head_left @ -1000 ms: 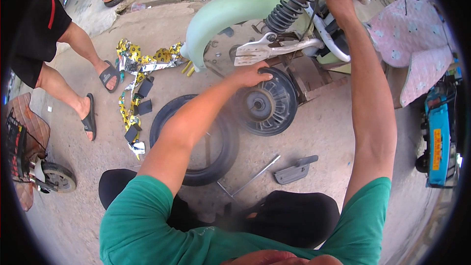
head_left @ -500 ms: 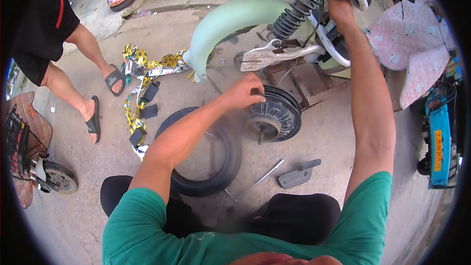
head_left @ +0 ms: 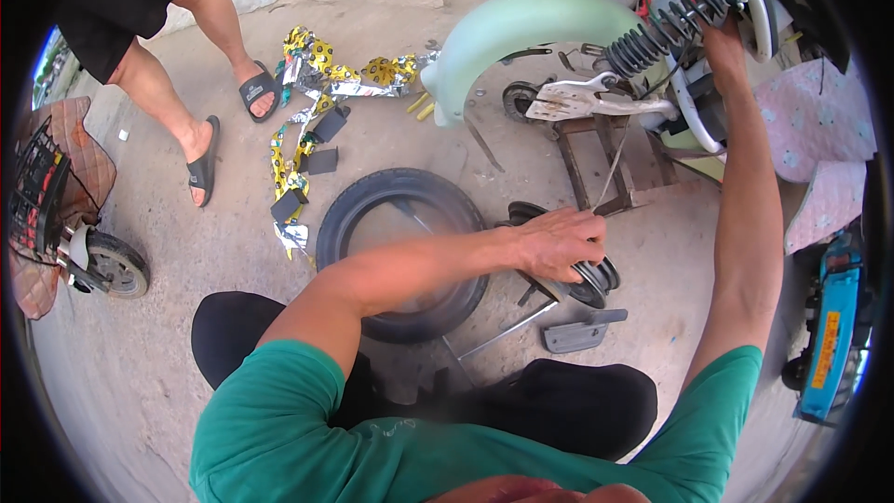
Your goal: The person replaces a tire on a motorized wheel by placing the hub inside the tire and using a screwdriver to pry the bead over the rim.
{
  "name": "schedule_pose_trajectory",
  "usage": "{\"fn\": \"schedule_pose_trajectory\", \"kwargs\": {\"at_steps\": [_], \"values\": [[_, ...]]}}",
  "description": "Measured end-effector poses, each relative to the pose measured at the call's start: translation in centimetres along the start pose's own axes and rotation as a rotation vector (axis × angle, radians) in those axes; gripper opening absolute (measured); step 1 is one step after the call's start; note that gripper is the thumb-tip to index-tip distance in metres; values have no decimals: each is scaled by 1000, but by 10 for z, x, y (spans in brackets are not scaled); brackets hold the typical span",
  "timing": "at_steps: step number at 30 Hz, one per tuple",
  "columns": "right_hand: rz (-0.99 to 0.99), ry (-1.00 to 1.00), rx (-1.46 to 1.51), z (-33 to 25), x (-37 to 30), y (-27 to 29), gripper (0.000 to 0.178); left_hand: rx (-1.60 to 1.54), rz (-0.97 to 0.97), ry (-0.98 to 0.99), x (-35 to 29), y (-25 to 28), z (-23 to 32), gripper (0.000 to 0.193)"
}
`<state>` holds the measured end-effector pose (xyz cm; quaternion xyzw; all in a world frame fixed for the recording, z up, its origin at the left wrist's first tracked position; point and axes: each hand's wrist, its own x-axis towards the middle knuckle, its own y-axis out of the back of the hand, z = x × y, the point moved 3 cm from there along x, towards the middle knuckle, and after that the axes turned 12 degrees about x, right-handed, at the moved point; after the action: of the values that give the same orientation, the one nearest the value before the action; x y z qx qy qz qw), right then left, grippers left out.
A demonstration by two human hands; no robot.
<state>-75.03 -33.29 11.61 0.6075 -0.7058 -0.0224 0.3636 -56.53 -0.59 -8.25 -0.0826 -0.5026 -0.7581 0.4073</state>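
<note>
My left hand (head_left: 563,242) reaches across to the right, its fingers curled over a black motor wheel (head_left: 601,287) with a bare, tyreless rim. The hand covers the wheel's middle. From beside that hand, a thin cable (head_left: 612,170) runs up toward the scooter's white swingarm (head_left: 568,102). Higher up, my right hand (head_left: 724,42) grips the scooter frame by the top of a black coil spring shock absorber (head_left: 666,33); its fingers are mostly hidden. A loose black tyre (head_left: 346,214) lies flat on the ground under my left forearm.
A pale green mudguard (head_left: 521,14) arches over a rusty metal stand (head_left: 577,168). Near my knees lie a metal rod tool (head_left: 507,331) and a black footrest-like plate (head_left: 577,335). Yellow patterned wrapping (head_left: 321,70) is at left, near a person in sandals (head_left: 205,163). A blue vehicle (head_left: 829,335) stands right.
The wheel has tilted and come nearer to me under my left hand, uncovering the metal stand. The view has shifted, and my right hand stays at the frame.
</note>
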Motion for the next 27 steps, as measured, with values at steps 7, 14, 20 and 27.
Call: {"fn": "schedule_pose_trajectory", "kwargs": {"at_steps": [7, 14, 20, 27], "values": [[17, 90, 44, 1, 1, -2, 59, 217, -360, 454, 7, -4, 4, 57], [0, 48, 115, -1, -5, 3, 62, 243, -325, 662, -16, 26, -10, 61], [-8, 65, 138, 4, 0, 5, 64, 274, -230, 811, -38, 55, -16, 60], [-67, 36, 204, 24, 4, 4, 64, 339, -203, 953, -65, 79, -14, 58]]}}
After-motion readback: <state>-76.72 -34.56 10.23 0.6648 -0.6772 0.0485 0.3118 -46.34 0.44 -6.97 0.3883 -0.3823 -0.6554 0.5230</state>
